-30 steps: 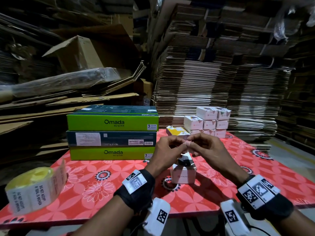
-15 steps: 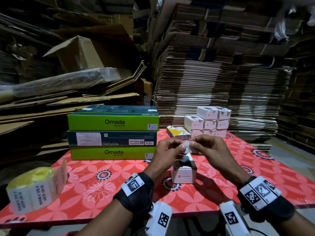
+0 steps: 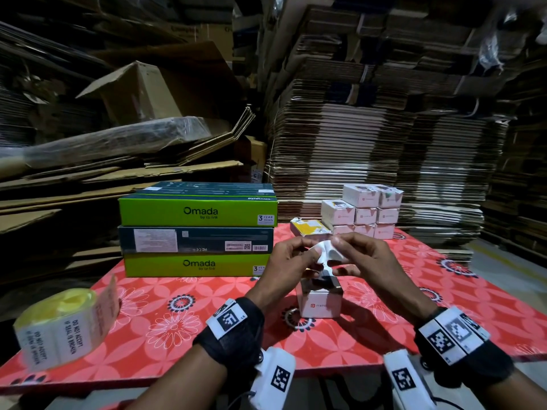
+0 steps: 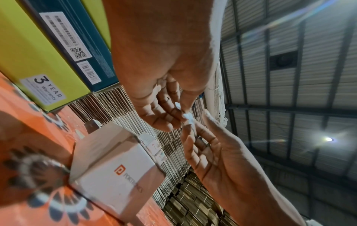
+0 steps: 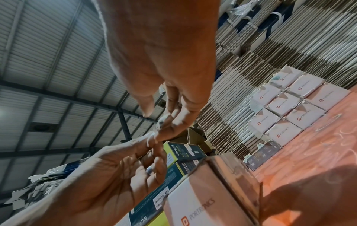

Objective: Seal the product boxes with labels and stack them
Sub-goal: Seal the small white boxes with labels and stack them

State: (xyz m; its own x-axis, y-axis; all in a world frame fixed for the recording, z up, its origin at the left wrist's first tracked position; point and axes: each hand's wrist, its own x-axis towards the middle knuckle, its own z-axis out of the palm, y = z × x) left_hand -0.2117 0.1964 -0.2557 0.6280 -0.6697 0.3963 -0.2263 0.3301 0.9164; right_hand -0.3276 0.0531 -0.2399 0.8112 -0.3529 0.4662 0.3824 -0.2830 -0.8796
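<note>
Red bench cloth (image 3: 165, 327) with white and black flower prints; lime-green and dark teal flat cartons (image 3: 197, 229) far left; small white cardboard box (image 3: 319, 304) with an orange-red logo; pale yellow label roll (image 3: 63, 324) near left.

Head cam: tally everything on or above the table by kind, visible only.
Large Omada boxes: 3
Stacked small white boxes: 8 showing
Front small white box: 1
Yellow-topped box: 1
Label roll: 1
Loose label: 1
Total: 15

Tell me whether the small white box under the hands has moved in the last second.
No. The white box sits on the same flower of the tablecloth.
</note>
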